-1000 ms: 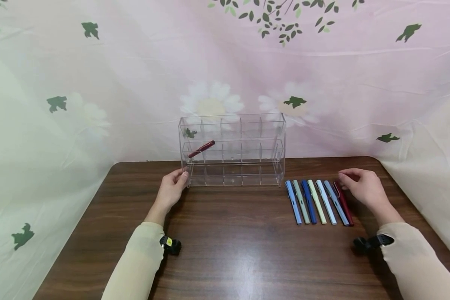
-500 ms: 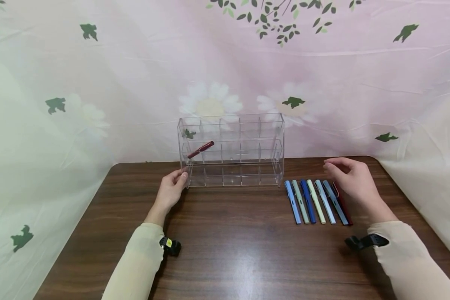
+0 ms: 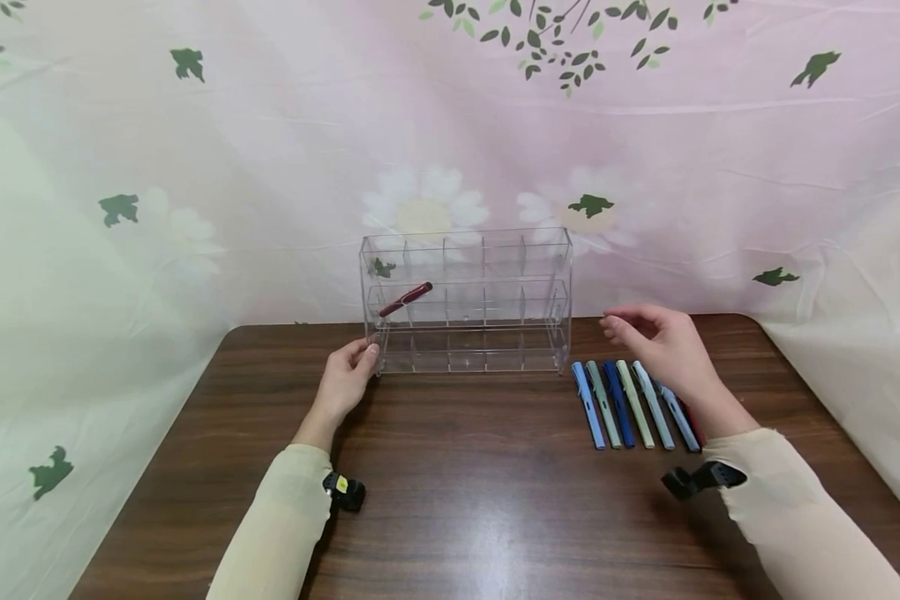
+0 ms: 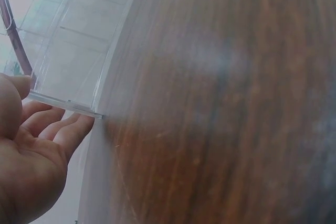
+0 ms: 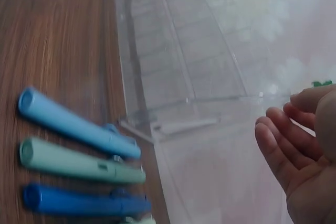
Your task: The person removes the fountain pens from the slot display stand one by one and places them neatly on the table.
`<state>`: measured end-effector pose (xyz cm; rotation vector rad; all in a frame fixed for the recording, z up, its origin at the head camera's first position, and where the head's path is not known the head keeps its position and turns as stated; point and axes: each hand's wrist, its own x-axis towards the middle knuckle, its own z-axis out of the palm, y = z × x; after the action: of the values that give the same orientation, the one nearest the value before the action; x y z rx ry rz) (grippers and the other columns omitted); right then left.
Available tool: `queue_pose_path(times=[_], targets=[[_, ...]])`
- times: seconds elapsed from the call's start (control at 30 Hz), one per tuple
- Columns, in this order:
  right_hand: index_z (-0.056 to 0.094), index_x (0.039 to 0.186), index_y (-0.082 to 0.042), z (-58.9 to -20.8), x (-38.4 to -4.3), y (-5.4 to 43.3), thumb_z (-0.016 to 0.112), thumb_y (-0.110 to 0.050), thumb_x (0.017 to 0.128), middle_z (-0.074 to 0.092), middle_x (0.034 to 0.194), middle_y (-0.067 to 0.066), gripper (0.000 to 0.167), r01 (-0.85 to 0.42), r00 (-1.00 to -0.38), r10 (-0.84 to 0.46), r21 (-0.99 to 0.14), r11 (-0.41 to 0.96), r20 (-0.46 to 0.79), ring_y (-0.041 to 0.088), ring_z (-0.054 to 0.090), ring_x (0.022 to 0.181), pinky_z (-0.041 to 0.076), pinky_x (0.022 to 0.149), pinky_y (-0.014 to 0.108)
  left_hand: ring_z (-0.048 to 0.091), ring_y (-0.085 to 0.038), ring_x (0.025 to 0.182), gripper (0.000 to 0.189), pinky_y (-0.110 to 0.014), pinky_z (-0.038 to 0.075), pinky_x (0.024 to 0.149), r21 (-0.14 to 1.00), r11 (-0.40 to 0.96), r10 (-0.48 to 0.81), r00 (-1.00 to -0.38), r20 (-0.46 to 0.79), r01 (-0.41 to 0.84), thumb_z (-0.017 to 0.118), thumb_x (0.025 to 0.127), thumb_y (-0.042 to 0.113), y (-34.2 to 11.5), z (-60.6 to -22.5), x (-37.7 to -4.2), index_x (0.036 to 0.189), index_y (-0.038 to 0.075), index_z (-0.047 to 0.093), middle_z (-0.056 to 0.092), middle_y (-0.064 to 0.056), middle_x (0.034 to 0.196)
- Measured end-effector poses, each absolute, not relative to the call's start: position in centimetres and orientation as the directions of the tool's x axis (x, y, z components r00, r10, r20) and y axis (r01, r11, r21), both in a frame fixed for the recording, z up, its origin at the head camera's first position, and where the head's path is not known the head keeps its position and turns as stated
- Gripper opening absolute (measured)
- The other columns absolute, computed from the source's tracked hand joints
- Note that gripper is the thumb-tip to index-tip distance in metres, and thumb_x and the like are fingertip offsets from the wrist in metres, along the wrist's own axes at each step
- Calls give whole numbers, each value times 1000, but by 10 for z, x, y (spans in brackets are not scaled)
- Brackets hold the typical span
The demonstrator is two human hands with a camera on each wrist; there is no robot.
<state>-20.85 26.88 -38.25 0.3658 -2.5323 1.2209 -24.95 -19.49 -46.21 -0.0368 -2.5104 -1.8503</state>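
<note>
A clear plastic pen holder with tiers of compartments stands near the table's back edge. My left hand grips its lower left side, thumb on one face and fingers on the other in the left wrist view. One dark red pen leans in a left compartment of the holder. My right hand hovers above the right end of a row of pens, fingers loosely bent and holding nothing. In that row lie a light blue pen, a green pen, a dark blue pen and several others. Another red pen is mostly hidden beneath the hand.
The brown wooden table extends in front of the holder. Behind it hangs a pale floral cloth, which also closes off both sides. A small black camera is strapped to the left wrist, another to the right.
My right hand has moved left from beside the red pen at the row's right end, over the pens toward the holder. My left hand keeps its place.
</note>
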Motion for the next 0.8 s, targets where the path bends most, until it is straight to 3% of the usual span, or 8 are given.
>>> queue_pose_path(times=[0.4,0.57,0.8], targets=[[78,123,-1,-372,-221,221,69,-13,107,81,111,22,22,-431,-900,-187,-732,528,395,-12,69,84,58,65,12,65,-45,135,46,-47,55,116,952,302,16,-999,43,45,52,116,18,-194,-461,-251,151,-11,54,66,-35,141],[78,122,-1,-370,-227,200,70,-12,106,82,111,21,21,-440,-898,-227,-750,494,377,-9,70,85,60,70,12,66,-44,135,46,-49,56,115,951,307,10,-999,31,32,52,115,19,-195,-462,-252,151,-10,54,67,-34,141],[77,124,0,-370,-238,176,71,-16,106,81,116,19,24,-426,-905,-236,-772,471,355,23,79,96,60,77,11,66,-43,135,47,-48,56,115,951,309,13,-1000,13,17,52,115,19,-195,-464,-251,151,-11,53,66,-34,141]])
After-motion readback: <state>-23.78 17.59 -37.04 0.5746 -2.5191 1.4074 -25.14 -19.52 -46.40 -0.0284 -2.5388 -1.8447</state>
